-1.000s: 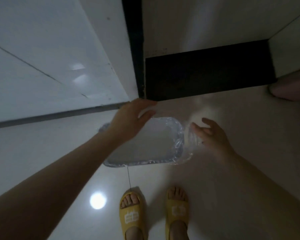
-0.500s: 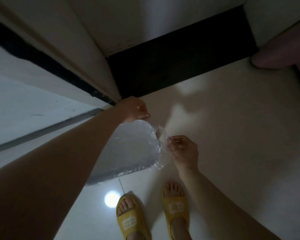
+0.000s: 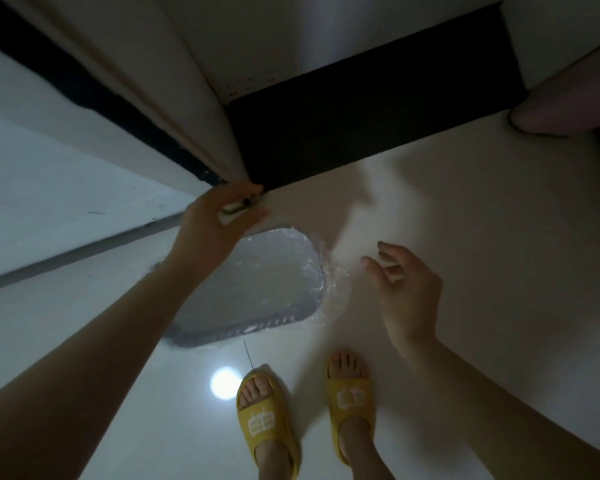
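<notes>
Grey plastic bin point(image 3: 257, 289) with rounded corners and a slotted near side stands on the pale glossy floor point(image 3: 465, 220), partly under the wrist of the left hand point(image 3: 212, 233) and just on the person's side of that hand's fingertips. Clear crinkled plastic film point(image 3: 336, 282) lines the bin's rim and bulges out past its edge on the side facing the right hand point(image 3: 409, 289).

The left hand pinches a small white-and-dark object point(image 3: 236, 211) between thumb and fingers; what the object is cannot be told. Beyond this grip, a dark strip point(image 3: 361, 133) runs along the foot of a pale wall, and the fingertips are close to its corner.

The right hand hovers beside the film's loose edge, near it but apart, with its fingers relaxed, spread and holding nothing.

Behind both hands, nearer the person, two feet in yellow slippers point(image 3: 264, 427) stand on the floor, with a round bright reflection point(image 3: 225, 382) just beside the left slipper.
</notes>
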### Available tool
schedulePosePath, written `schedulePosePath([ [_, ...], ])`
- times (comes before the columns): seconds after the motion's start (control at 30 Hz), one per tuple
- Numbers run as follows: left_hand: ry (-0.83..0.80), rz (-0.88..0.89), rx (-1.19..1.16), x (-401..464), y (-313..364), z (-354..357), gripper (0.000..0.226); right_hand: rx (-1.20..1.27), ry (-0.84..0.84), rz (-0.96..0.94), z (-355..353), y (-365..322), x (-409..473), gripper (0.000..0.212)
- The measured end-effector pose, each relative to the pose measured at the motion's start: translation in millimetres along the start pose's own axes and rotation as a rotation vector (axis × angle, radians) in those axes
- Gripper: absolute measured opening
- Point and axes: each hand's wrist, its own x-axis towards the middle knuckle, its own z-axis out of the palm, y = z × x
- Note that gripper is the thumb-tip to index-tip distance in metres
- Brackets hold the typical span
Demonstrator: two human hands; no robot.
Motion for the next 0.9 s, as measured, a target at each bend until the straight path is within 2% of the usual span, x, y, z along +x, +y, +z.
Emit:
schedulePosePath([
  [0.1, 0.159, 0.003, 0.123, -59.2, -18.1, -39.9, 0.038, -0.21, -0.148, -0.519, -7.8, -27.0, -20.6, 0.017],
  [0.17, 0.27, -0.128, 0.144, -102.5, -40.3, -57.5, 0.042, -0.296, -0.296, -0.753, 1.1, -44.2, -39.2, 0.013],
  [0.27, 0.393, -0.383, 0.127, -158.0, -81.0, -65.5, 0.054, -0.469, -0.474, -0.981, 26.7, -60.3, -60.7, 0.019],
  [0.33, 0.415, -0.574, 0.051, -179.4, -102.2, -61.2, 0.064, -0.53, -0.529, -1.043, 45.6, -66.0, -68.7, 0.024],
  [0.4, 0.433, -0.681, -0.093, -187.2, -116.2, -52.5, 0.07, -0.558, -0.561, -1.066, 63.3, -69.8, -74.0, 0.028],
  [0.6, 0.422, -0.708, -0.4, -178.4, -127.9, -28.5, 0.069, -0.707, -0.573, -1.197, 92.0, -71.5, -84.4, 0.031],
  [0.67, 0.439, -0.693, -0.494, -176.9, -130.3, -25.3, 0.059, -0.702, -0.554, -1.199, 96.4, -71.9, -87.1, 0.026],
  [0.83, 0.567, -0.708, -0.711, -174.9, -146.3, -23.8, 0.01, -0.603, -0.492, -1.202, 103.2, -68.9, -91.9, 0.02],
  [0.9, 0.56, -0.745, -0.765, -174.8, -156.6, -23.6, 0.004, -0.585, -0.469, -1.22, 104.1, -63.7, -90.9, 0.02],
])
